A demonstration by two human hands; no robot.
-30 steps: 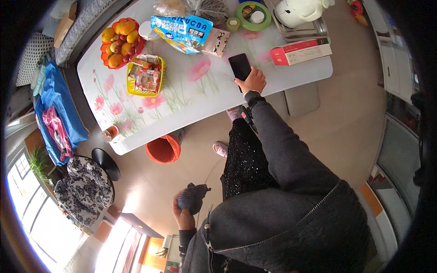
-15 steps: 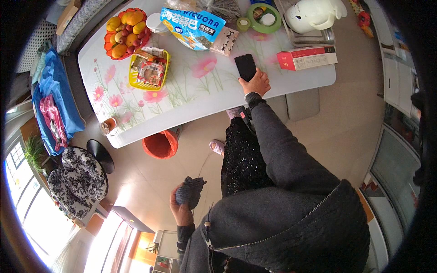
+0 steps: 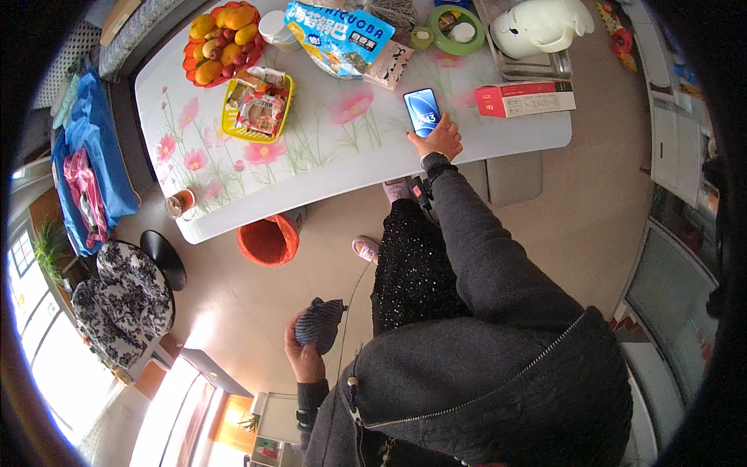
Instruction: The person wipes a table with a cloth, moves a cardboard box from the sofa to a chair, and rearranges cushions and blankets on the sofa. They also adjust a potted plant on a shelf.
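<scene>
Meanwhile, right hand (image 3: 440,140) rests flat-fingered on a lit phone (image 3: 422,111) on the bench (image 3: 342,159); left hand (image 3: 305,354) grips a dark knitted bundle (image 3: 319,321).

- I see a white floral-print table (image 3: 233,167) over a beige tiled floor (image 3: 233,311).
- Patterned chair (image 3: 124,300) sits left.
- Daylight floods the window (image 3: 31,311).

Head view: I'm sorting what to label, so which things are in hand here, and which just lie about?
In hand:
- phone with lit screen, on the table, under the right hand
- dark knitted bundle, held in the left hand

Lying about:
- fruit bowl
- yellow basket
- blue snack bag
- red box
- white kettle
- orange bin
</scene>
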